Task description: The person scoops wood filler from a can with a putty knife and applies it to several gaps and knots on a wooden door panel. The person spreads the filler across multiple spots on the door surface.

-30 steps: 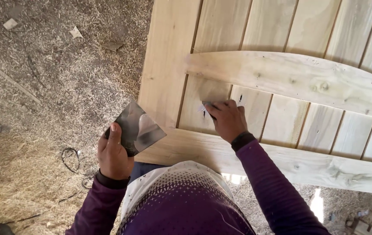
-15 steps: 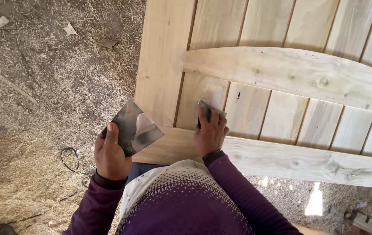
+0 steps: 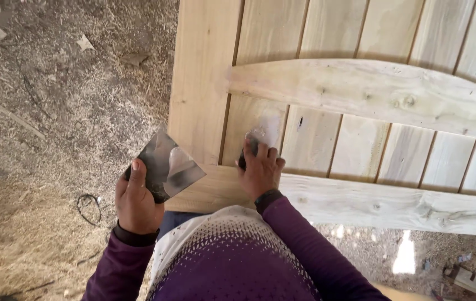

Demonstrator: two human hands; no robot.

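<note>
My left hand (image 3: 135,200) holds a square dark metal plate (image 3: 166,167) with a smear of pale filler on it, beside the left edge of a wooden plank panel (image 3: 204,83). On one plank, just above the lower cross rail (image 3: 394,203), my right hand (image 3: 260,167) presses a small putty knife (image 3: 252,142). A pale filler patch (image 3: 270,124) shows on the plank above the blade. A curved upper cross rail (image 3: 360,95) runs across the panel.
The ground on the left is covered in sawdust and wood shavings (image 3: 54,111), with small scraps and a loop of dark wire (image 3: 88,207). A small dark hole (image 3: 300,121) marks the neighbouring plank. Debris lies at the lower right corner.
My right hand has slid left along the planks, from near the middle toward the panel's left boards. The left hand and its plate have stayed almost still.
</note>
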